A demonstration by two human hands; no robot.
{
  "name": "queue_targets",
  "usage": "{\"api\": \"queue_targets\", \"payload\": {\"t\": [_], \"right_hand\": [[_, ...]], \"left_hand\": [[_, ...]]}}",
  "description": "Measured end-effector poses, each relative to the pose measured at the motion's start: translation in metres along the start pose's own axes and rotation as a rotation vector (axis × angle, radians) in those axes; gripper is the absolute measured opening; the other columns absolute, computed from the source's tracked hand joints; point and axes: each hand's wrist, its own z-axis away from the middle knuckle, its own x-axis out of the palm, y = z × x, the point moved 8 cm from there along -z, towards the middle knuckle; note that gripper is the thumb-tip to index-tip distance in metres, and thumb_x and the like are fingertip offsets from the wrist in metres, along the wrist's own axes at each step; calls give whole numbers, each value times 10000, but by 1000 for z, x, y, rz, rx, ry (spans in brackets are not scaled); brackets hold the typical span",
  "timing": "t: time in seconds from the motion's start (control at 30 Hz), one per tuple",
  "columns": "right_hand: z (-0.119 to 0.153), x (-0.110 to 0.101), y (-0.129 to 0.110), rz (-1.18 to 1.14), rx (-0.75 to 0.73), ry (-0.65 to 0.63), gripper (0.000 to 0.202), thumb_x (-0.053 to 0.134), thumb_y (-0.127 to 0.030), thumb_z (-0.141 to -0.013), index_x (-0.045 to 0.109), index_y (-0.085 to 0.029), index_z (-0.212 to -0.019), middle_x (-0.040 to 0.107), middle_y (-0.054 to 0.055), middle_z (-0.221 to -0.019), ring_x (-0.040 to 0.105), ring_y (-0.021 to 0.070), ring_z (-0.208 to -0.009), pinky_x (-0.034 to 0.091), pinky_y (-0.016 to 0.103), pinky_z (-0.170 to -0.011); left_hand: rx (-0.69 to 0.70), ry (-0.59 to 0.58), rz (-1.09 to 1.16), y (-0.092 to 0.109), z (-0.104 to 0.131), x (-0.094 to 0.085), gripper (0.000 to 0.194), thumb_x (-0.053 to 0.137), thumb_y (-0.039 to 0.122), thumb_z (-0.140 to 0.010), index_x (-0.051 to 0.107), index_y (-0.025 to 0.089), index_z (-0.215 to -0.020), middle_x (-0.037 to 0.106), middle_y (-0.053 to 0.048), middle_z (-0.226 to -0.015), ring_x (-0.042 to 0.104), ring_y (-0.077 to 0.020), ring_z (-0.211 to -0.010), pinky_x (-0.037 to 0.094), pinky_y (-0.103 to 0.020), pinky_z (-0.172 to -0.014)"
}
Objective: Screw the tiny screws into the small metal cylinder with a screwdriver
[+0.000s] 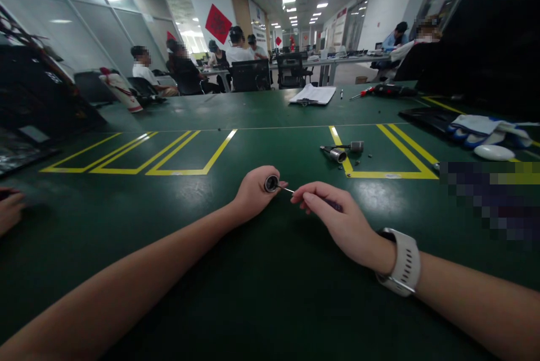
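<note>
My left hand [255,189] is closed around a small metal cylinder [271,183], its round open end turned toward me. My right hand [327,206] pinches a screwdriver [333,204] by its dark handle. The thin shaft points left, its tip at the mouth of the cylinder; how far it reaches inside I cannot tell. Beyond my right hand lie two similar metal cylinders with dark stems, a nearer one [337,155] and a farther one [356,147]. Several tiny dark pieces [358,162] are scattered beside them on the green table [270,293].
Yellow tape [177,172] marks boxes on the table. Farther back are a clipboard with papers [313,94], a pen [341,94] and a red-black tool [394,90]. Gloves [485,129] and a white oval object [494,152] lie right. Another person's hand [10,209] shows at the left edge.
</note>
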Motion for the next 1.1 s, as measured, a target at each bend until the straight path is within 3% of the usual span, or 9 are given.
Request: {"api": "queue_targets", "payload": {"t": [0.3, 0.63, 0.73, 0.87, 0.97, 1.1], "right_hand": [[4, 6, 14, -33, 71, -71, 205, 477, -271, -888, 650, -199, -972, 656, 37, -947, 592, 160, -840, 466, 335, -745], [9, 10, 37, -577, 269, -33, 202, 522, -283, -842, 679, -171, -902, 676, 78, -974, 593, 152, -804, 464, 277, -651], [10, 9, 34, -540, 227, -15, 208, 513, -293, -850, 680, -175, -891, 677, 73, -966, 588, 149, -792, 462, 278, -653], [15, 3, 23, -276, 115, 39, 213, 506, -306, -862, 684, -194, -895, 678, 48, -889, 584, 158, -790, 461, 301, -688], [18, 3, 21, -133, 115, 31, 210, 505, -300, -859, 684, -194, -888, 676, 43, -849, 586, 162, -766, 459, 311, -682], [16, 5, 27, -299, 152, -11, 207, 507, -290, -850, 681, -179, -867, 681, 55, -862, 596, 163, -773, 465, 300, -667]], "left_hand": [[131, -45, -82, 14, 1, 6, 223, 555, 253, -814, 464, 168, -629, 472, 27, -606, 447, -105, -581, 349, -236, -560], [53, 4, 122, 17, 8, 2, 220, 600, 242, -770, 445, 171, -632, 455, 41, -605, 432, -88, -557, 349, -220, -531], [22, 7, 113, 16, 9, 3, 231, 603, 258, -770, 441, 172, -629, 459, 40, -608, 433, -87, -558, 348, -218, -526], [65, -4, -17, 19, 10, 6, 229, 571, 243, -797, 440, 171, -622, 455, 35, -603, 435, -95, -566, 338, -229, -535], [112, -37, -110, 22, 11, 10, 201, 545, 209, -813, 460, 169, -636, 462, 27, -612, 445, -105, -583, 336, -241, -550], [172, -73, -109, 27, 14, 11, 204, 517, 200, -837, 468, 166, -642, 461, 21, -616, 442, -107, -584, 333, -246, -557]]}}
